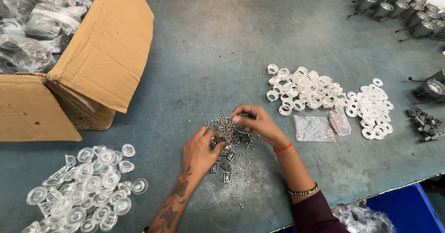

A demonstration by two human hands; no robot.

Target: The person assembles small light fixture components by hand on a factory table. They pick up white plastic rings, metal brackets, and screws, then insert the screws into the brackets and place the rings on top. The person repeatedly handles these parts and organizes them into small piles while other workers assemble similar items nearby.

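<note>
Both hands in screw pile (230, 132). Right hand (254, 122) fingertips pinched on screw; left hand (200, 152) fingers loosely curled, grip unclear. Advise: pick singly, keep brackets (225, 167) separate.

Both hands are in a small pile of screws (230, 133) and little metal plates (225, 167) near the front edge of the blue-green table (222, 47). The left hand (200, 150) lies flat on the pile. The right hand (256, 122) pinches something tiny above it. Clear round lenses (85, 186) lie at the front left corner. White plastic rings (324, 96) lie to the right. An open cardboard box (88, 71) stands at the left edge.
</note>
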